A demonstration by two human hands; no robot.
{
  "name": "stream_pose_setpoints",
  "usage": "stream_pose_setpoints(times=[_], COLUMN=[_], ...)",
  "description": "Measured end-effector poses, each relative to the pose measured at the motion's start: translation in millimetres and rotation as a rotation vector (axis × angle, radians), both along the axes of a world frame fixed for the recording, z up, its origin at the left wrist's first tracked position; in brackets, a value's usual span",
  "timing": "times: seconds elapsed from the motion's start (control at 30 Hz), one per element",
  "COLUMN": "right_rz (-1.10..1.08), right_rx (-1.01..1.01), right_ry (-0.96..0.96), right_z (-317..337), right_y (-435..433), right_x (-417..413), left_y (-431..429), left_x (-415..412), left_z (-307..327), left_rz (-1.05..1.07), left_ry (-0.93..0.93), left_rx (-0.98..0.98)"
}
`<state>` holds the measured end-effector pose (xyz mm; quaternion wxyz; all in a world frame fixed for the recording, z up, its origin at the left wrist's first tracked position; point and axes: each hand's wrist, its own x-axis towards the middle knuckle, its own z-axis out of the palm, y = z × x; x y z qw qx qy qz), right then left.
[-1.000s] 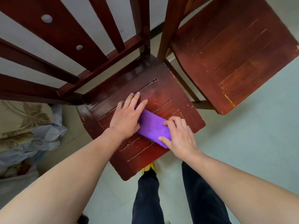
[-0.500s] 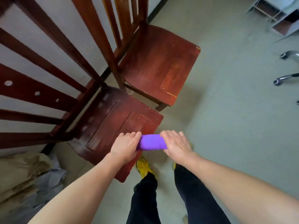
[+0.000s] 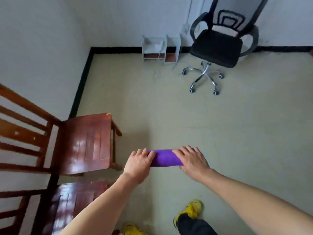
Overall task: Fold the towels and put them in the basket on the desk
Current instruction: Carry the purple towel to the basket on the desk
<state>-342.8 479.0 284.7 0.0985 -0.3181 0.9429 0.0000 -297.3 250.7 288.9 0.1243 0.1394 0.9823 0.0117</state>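
A folded purple towel (image 3: pixel 164 158) hangs in the air over the floor, held level between my two hands. My left hand (image 3: pixel 138 162) grips its left end with the fingers curled over the top. My right hand (image 3: pixel 192 160) grips its right end the same way. No basket or desk shows in the head view.
Two red-brown wooden chairs (image 3: pixel 86 143) stand at the left against the wall. A black office chair (image 3: pixel 216 46) on castors stands at the far wall, beside a low white shelf unit (image 3: pixel 160 50). Open pale floor (image 3: pixel 228 133) lies between. My yellow shoes (image 3: pixel 191 211) show below.
Both hands lifted the folded towel off the near chair seat and carried it to the right. My view turned from the chairs toward the open floor and office chair.
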Motion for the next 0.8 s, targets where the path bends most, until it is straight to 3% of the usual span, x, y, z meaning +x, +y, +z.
stream_pose_setpoints(times=[0.27, 0.53, 0.8], right_rz=[-0.303, -0.560, -0.851], right_rx=[0.016, 0.025, 0.064], right_ry=[0.119, 0.254, 0.354], right_z=[76, 114, 141], right_y=[227, 385, 538], right_x=[-111, -190, -291], left_y=[221, 388, 571], left_x=[-168, -316, -476], left_z=[79, 124, 153], left_rz=[-0.241, -0.526, -0.815], left_ry=[0.090, 0.241, 0.237], left_rx=[-0.082, -0.042, 0.014])
